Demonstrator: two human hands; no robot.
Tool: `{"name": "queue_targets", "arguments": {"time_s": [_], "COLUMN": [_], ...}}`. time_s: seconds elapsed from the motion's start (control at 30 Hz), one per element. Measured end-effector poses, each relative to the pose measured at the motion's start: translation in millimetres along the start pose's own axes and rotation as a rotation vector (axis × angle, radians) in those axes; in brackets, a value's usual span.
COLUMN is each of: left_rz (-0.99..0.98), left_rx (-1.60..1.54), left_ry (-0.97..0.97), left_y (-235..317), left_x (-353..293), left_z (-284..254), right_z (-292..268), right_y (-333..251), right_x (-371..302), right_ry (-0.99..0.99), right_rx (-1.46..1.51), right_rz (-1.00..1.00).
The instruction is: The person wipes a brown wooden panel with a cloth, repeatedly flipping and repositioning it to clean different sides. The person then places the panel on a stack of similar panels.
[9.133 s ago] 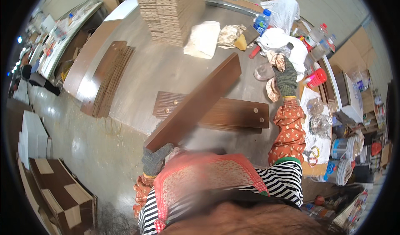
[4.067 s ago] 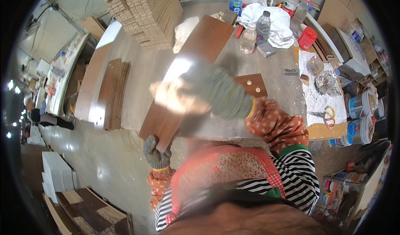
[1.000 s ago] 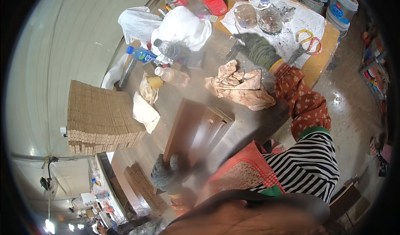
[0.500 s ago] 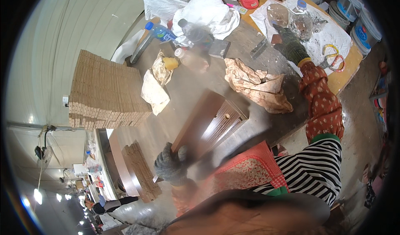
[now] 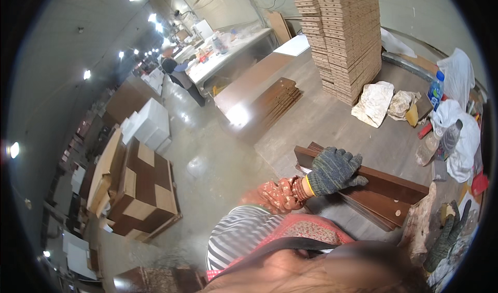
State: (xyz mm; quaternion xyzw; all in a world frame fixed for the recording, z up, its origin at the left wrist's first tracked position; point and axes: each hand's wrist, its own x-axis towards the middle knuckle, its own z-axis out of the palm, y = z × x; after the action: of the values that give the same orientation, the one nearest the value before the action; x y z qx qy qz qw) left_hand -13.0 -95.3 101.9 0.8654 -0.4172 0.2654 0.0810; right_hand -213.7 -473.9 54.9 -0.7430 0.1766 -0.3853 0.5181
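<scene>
My left hand (image 5: 334, 171), in a dark grey knitted glove, is closed over the upper edge of a dark brown wooden board (image 5: 397, 181) tilted on the table. Further brown boards (image 5: 365, 210) lie beneath and beside it. At the far right my right hand (image 5: 446, 238), gloved the same way, is near the picture's rim. Its fingers curl around a small tan and yellowish thing (image 5: 446, 212) whose kind I cannot make out. A stained cloth (image 5: 416, 230) lies between this hand and the boards.
A tall stack of boards (image 5: 347, 44) stands on the table, with a lower pile (image 5: 275, 101) left of it. Cloths (image 5: 373, 103), plastic bottles (image 5: 436, 88) and white bags (image 5: 459, 147) crowd the right side. Wrapped furniture panels (image 5: 140, 189) stand on the floor; another person (image 5: 179, 72) works farther off.
The view has swung far to the left, bringing in the floor and room. My left hand now lies across the board's upper edge rather than at its near end.
</scene>
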Motion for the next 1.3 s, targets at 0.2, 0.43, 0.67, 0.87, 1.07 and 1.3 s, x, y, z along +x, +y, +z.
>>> {"name": "queue_targets", "arguments": {"time_s": [0.2, 0.43, 0.67, 0.87, 1.07, 1.3], "left_rz": [0.044, 0.0, 0.165, 0.052, 0.045, 0.056], "left_rx": [-0.043, -0.048, -0.032, 0.1, 0.066, 0.079], "left_ry": [0.006, 0.018, -0.086, 0.05, 0.048, 0.078], "left_y": [-1, 6, 4, 0, -5, -3], "left_x": [-6, -1, 1, -3, -4, -4], "left_z": [2, -6, -13, 5, 9, 6], "right_z": [14, 8, 49, 54, 84, 65], "right_y": [-34, -27, -59, -74, -93, -99], "right_x": [-5, -8, -21, -21, -24, -21], "right_ry": [0.057, 0.01, -0.012, -0.021, -0.144, -0.031], "right_rx": [-0.108, -0.256, -0.051, -0.672, -0.27, -0.65], "right_rz": [-0.024, -0.199, -0.118, -0.594, -0.119, -0.458]}}
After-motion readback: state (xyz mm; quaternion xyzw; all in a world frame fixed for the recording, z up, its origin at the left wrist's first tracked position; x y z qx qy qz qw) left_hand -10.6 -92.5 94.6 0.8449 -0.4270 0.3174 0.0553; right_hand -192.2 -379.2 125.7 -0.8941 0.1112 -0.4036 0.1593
